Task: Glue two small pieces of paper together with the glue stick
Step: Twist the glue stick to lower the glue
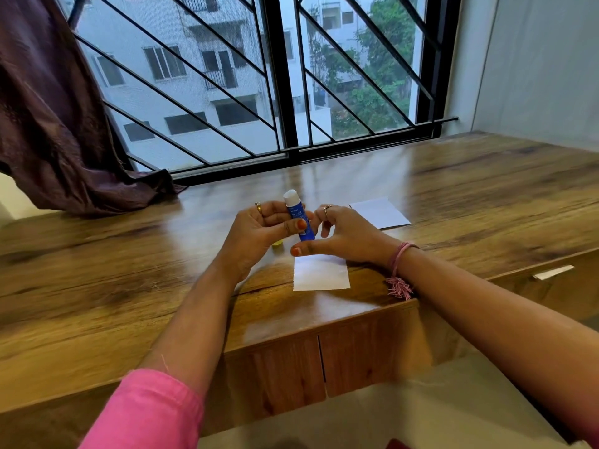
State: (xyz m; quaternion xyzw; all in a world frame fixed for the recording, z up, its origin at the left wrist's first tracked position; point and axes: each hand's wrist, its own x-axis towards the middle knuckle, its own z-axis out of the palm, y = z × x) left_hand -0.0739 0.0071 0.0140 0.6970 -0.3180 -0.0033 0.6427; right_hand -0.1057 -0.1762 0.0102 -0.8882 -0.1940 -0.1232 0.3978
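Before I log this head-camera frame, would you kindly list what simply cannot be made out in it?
- Glue stick label: print too small to read.
- Yellow cap: mostly hidden behind the left hand.
- Near paper: top edge covered by the right hand; any glue on it is indiscernible.
- Far paper: left corner hidden behind the right hand's fingers.
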